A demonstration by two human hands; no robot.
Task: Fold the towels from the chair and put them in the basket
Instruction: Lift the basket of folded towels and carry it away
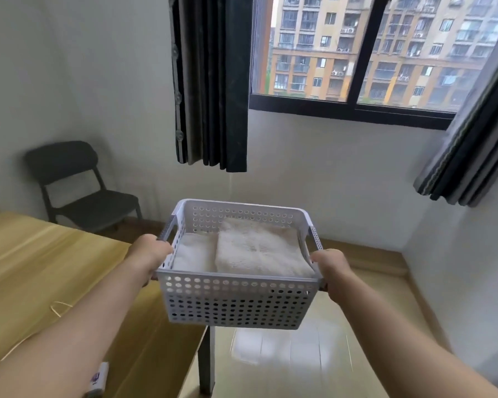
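Basket (236, 300), white and perforated, sits at frame centre, held in the air above the right edge of the table (41, 254) and the floor. Left hand (150, 251) grips its left handle and right hand (331, 265) grips its right handle, both hands curled round the rim. Two folded cream towels (259, 254) lie flat inside, the right one overlapping the left. Dark chair (78, 179) stands at left against the wall. Window (357, 53) and dark curtain (213, 81) run along the top.
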